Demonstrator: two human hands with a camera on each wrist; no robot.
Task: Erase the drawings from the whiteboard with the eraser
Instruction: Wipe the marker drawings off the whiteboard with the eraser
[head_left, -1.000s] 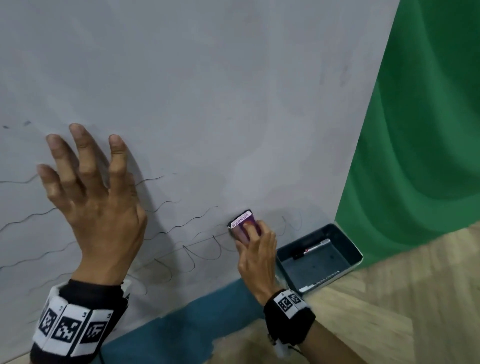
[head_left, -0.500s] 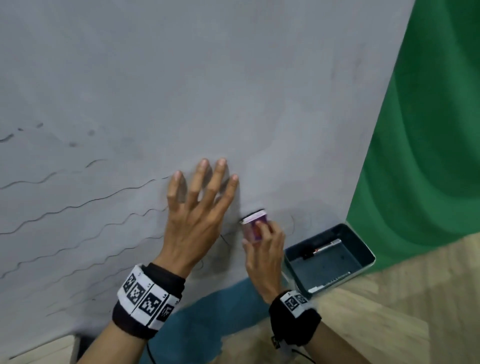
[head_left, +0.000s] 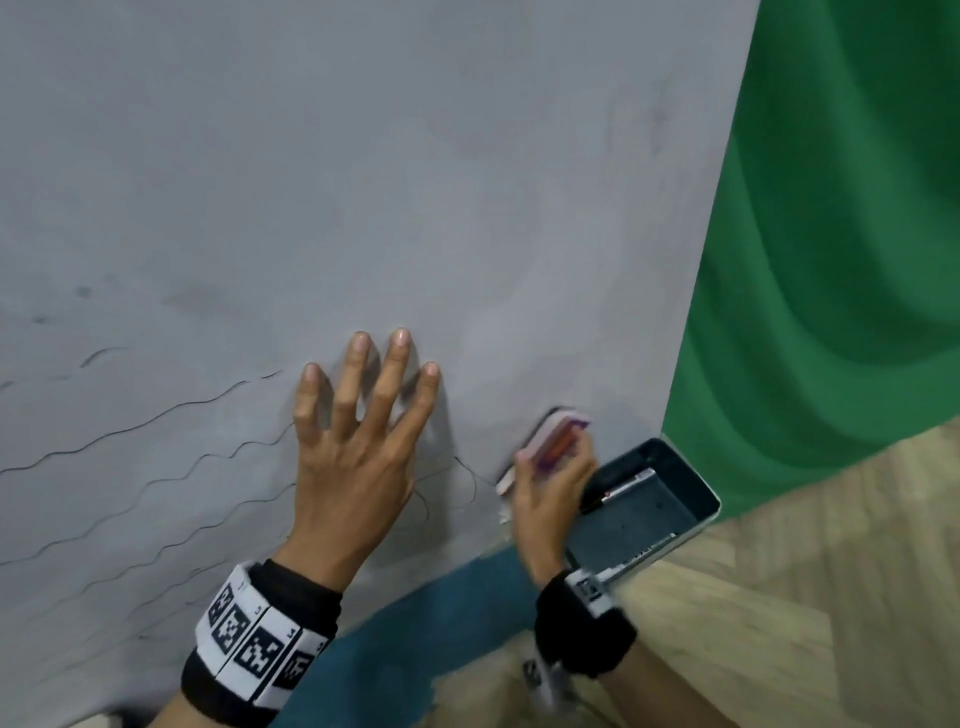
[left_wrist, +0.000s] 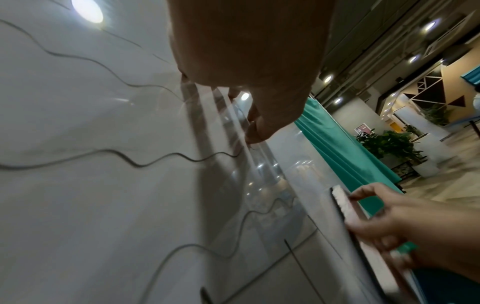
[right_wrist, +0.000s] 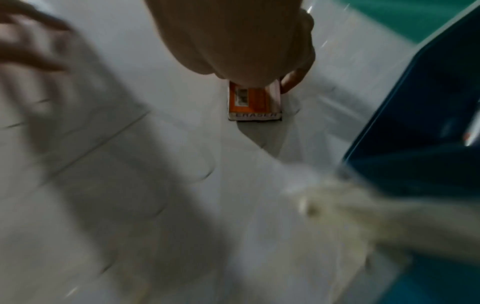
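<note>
2 hands at work: right hand (head_left: 551, 486) grips the orange-backed felt eraser (head_left: 550, 438) flat on the grey whiteboard (head_left: 415, 182) to wipe; left hand (head_left: 358, 441), fingers spread wide, braces it.

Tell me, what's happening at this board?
A person is wiping drawings off a whiteboard. The right hand grips the eraser against the board's lower right corner, while the left hand rests spread on the board. Wavy lines remain to the left. A marker lies in a nearby tray.
</note>
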